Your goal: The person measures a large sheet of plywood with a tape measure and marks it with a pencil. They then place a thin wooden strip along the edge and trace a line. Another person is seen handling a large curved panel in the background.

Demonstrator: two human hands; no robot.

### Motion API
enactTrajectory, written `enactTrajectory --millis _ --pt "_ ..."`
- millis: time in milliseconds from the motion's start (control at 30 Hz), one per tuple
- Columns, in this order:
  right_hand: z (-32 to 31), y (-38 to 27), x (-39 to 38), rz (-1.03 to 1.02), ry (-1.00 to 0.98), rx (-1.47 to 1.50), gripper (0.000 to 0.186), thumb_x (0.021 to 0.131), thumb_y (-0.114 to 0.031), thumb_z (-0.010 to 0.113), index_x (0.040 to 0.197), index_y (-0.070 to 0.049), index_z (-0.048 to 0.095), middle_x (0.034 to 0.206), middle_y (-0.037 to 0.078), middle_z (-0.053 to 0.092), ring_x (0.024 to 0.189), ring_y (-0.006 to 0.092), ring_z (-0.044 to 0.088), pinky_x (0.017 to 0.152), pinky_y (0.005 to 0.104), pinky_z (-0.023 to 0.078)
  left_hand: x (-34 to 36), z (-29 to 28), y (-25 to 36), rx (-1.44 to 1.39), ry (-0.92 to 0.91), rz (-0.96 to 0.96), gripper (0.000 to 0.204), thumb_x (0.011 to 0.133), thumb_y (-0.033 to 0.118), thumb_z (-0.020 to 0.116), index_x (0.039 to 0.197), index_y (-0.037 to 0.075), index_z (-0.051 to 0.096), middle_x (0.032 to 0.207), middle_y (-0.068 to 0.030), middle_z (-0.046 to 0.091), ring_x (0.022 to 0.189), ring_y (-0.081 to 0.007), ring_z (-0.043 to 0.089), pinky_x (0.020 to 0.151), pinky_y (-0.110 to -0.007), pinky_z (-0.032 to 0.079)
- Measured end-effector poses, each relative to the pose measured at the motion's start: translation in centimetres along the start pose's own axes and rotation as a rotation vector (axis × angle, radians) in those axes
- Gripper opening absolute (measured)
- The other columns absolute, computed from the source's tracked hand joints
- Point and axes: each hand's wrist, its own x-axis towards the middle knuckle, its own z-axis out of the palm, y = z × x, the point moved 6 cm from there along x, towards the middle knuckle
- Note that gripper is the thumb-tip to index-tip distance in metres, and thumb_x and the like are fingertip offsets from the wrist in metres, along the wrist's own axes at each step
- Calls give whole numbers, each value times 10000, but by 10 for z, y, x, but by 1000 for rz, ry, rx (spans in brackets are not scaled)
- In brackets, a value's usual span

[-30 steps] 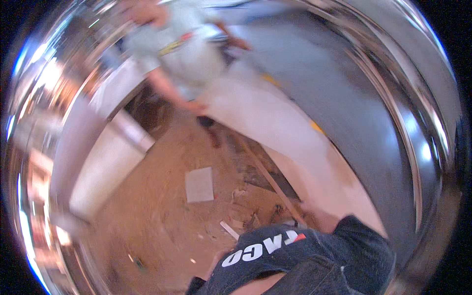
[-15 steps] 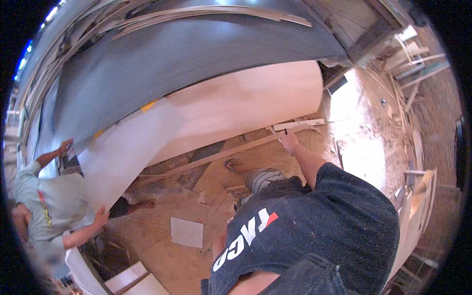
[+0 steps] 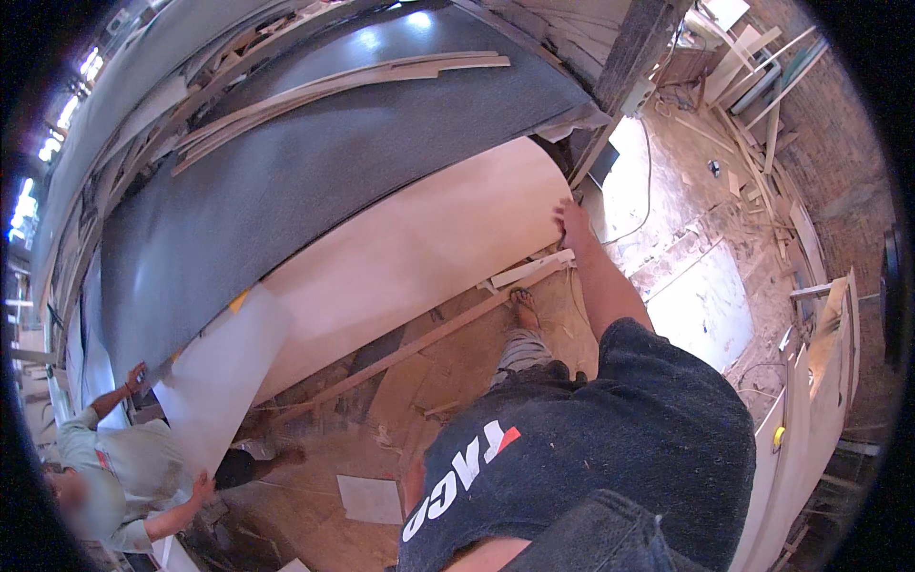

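A long pale sheet stretches across the middle, below a dark grey board. At its right end my right hand grips the edge, with the fingers bent over the rim. My left hand is out of sight; only a little of its forearm shows beside my black shirt. On the left, a co-worker in a light shirt has one hand at the upper edge and the other hand at the lower corner of a whiter, bent part at the sheet's left end.
The large dark grey board has several thin wood strips lying on it. Below the sheet runs a wooden rail, with a short white strip at its right end. A white square piece lies on the dusty floor. Boards lean at right.
My right hand has moved from the short white strip up to the right edge of the pale sheet. The dark pen-like thing at my fingers no longer shows. My view has shifted.
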Motion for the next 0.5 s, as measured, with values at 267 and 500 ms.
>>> enactTrajectory --millis 267,500 --pt "75 -125 205 64 -232 237 208 1015 -253 581 1070 -53 574 964 131 685 732 281 707 462 310 412 -6 131 114 90 17 -11 412 986 347 633 1162 -20 696 1072 -187 706 918 -236 683 825 -384 525" --pt "112 -126 241 331 -24 212 264 1014 -319 659 1078 -90 545 690 57 529 605 205 589 477 266 396 -27 197 195 179 47 3 443 993 365 643 1191 -28 700 1101 -202 716 936 -243 693 839 -392 533"
